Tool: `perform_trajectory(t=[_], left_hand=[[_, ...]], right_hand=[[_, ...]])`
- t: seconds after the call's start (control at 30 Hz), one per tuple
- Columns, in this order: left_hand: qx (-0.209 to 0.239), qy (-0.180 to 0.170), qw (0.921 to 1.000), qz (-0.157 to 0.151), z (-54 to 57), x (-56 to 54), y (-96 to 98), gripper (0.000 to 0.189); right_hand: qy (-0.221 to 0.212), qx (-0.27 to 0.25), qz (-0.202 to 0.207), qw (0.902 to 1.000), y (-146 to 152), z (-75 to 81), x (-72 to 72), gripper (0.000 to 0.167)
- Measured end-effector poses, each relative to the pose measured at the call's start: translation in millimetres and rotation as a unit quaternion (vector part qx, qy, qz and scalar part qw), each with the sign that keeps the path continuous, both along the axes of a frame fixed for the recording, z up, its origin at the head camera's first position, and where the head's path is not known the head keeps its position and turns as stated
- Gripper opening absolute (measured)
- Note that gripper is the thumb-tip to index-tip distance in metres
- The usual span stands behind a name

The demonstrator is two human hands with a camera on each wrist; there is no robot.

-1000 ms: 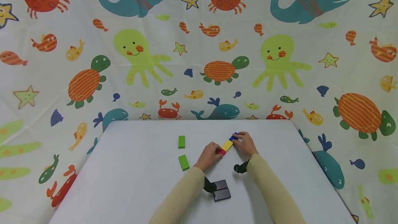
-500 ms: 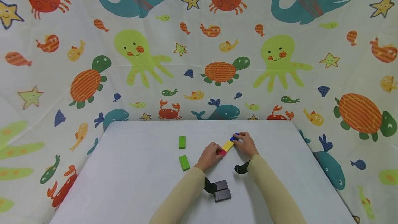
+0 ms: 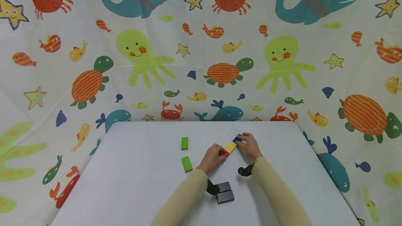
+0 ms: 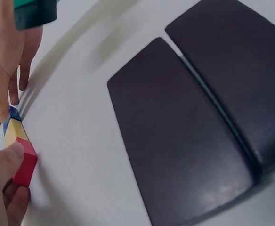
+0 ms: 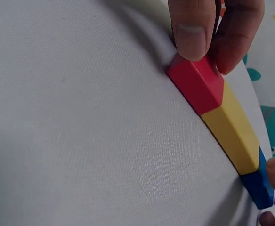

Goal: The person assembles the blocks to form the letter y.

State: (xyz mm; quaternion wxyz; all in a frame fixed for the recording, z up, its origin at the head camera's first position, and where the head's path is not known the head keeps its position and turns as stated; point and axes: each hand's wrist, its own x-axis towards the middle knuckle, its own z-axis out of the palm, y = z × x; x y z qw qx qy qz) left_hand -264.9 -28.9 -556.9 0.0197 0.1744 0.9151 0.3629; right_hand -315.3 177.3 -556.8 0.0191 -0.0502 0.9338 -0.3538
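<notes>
Three blocks lie end to end in a slanting row on the white table: a red block, a yellow block in the middle and a blue block at the far end. My left hand pinches the red block at the near end, with the thumb on its upper face. At the other end my right hand holds the blue block between thumb and fingers, which partly cover it. The yellow block touches both neighbours and has no hand on it.
Left of the hands lie two green blocks, one farther back. Two flat dark blocks rest side by side below the left wrist, near the front. A cloth printed with sea animals hangs behind the white table.
</notes>
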Motion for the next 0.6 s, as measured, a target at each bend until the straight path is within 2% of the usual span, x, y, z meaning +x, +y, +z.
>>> perform_trajectory(t=[0.2,0.3,0.4,0.5,0.6], left_hand=[[0.006,-0.003,0.9999,0.011,2.4,-4.2,-10.1,0.025],[0.010,0.004,0.9996,0.025,8.1,-10.0,-24.5,0.028],[0.007,0.025,0.9987,0.043,17.1,-15.3,-45.3,0.029],[-0.009,0.048,0.9957,0.079,22.1,-18.8,-70.9,0.028],[-0.039,0.066,0.9896,0.122,20.5,-20.2,-96.3,0.027]], right_hand=[[0.009,-0.008,-0.013,0.9998,3.6,0.4,4.8,0.043],[0.016,-0.010,-0.018,0.9997,3.6,0.9,11.3,0.044],[0.040,-0.016,-0.011,0.9990,1.1,2.0,20.8,0.043],[0.057,-0.034,0.006,0.9978,-5.0,3.7,33.0,0.040],[0.068,-0.043,0.024,0.9965,-12.4,3.2,44.2,0.037]])
